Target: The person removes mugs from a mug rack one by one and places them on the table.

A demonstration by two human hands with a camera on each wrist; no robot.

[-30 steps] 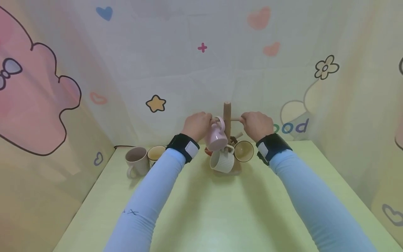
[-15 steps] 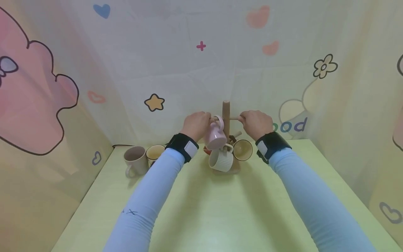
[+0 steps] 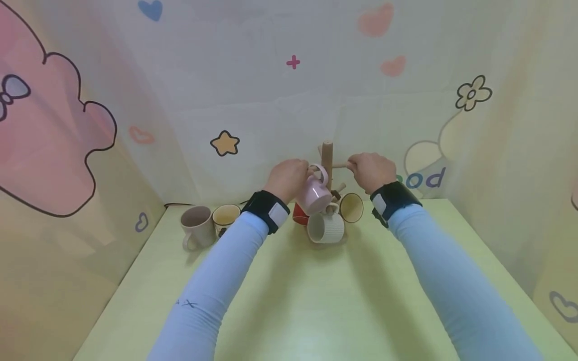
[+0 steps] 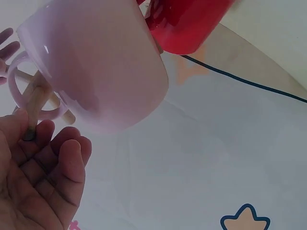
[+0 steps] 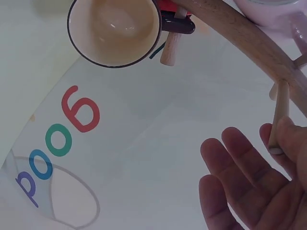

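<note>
A wooden mug tree (image 3: 327, 158) stands at the back of the table. My left hand (image 3: 289, 179) pinches the tip of one upper peg (image 4: 34, 108), and the pink mug (image 3: 314, 197) hangs on that peg by its handle. On the other side, my right hand (image 3: 374, 173) pinches the end of a bare peg (image 5: 281, 115) between thumb and index finger, its other fingers held loosely apart. Lower down hang a white ribbed mug (image 3: 327, 228), a cream mug with a dark rim (image 3: 352, 208) and a red mug (image 3: 299, 214), which is partly hidden.
At the back left of the table (image 3: 289, 311) a grey-brown mug (image 3: 198, 228) and a yellowish mug (image 3: 226, 215) stand upright, the latter partly behind my left forearm. A printed curtain (image 3: 253, 100) rises right behind the mug tree.
The mug tree has turned slightly, with both hands on its pegs. The white mug has swung right, more of the red mug shows, and another peg appears behind the post.
</note>
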